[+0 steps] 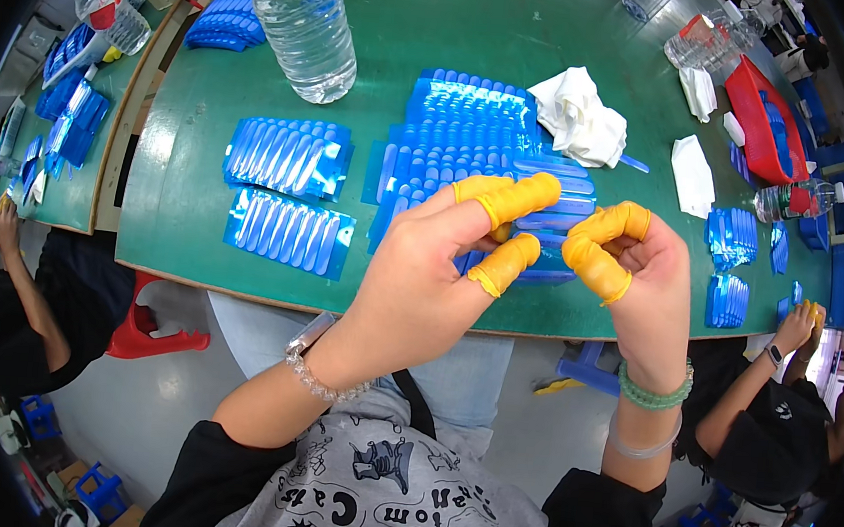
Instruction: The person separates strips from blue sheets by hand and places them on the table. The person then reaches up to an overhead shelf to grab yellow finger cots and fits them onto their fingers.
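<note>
My left hand [443,250] and my right hand [637,267] face each other above the table's near edge, with yellow finger cots on thumbs and fingers. On both, the fingers are bent into a pinch. Whatever lies between the fingertips is too small or hidden to make out. Just behind and under them is a spread of blue film sheets [471,107] bearing rows of oblong pieces. Longer blue oblong strips [561,183] show right beside my left fingertips. Two smaller sheets of such strips, an upper one [288,156] and a lower one [289,233], lie to the left.
A large clear water bottle [307,28] stands at the back left of the green table [178,182]. Crumpled white tissue [578,115] lies behind my hands. At right are a folded tissue [692,177], a red bin [752,102] and a co-worker's hands [800,327].
</note>
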Demonstrator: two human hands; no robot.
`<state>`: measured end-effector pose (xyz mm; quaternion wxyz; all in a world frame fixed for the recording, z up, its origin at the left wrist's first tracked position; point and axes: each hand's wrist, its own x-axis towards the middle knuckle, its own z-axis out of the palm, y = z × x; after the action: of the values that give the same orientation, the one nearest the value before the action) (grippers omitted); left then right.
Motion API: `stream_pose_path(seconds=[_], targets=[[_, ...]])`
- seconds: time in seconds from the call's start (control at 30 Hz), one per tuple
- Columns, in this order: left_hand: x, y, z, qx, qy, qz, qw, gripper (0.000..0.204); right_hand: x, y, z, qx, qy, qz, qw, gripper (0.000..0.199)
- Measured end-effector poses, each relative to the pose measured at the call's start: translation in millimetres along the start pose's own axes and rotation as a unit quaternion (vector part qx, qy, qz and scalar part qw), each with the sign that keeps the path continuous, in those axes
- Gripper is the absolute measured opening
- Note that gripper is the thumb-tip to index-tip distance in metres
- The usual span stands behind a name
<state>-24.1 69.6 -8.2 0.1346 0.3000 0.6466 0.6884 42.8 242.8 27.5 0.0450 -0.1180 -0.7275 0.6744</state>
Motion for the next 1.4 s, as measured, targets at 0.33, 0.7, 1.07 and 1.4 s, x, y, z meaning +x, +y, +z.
stream_pose_path(seconds=[0.33,0.7,1.07,1.4], targets=[[0,-2,-1,-0.028,0.026,-0.018,0.999,0.039,-6,-3,7,-0.123,0.054,-0.058,0.989,0.013],[-4,0,-4,-0.083,0.065,-0.039,0.994,0.039,-9,-5,-12,-0.026,0.207,-0.14,0.968,0.044],[-5,2,-2,-0.014,0.033,-0.001,0.999,0.044,2,6,5,0.129,0.017,0.01,0.991,0.052],[-3,4,-5,-0.011,0.026,-0.014,1.0,0.043,4,10,7,0.138,0.027,-0.006,0.99,0.056]])
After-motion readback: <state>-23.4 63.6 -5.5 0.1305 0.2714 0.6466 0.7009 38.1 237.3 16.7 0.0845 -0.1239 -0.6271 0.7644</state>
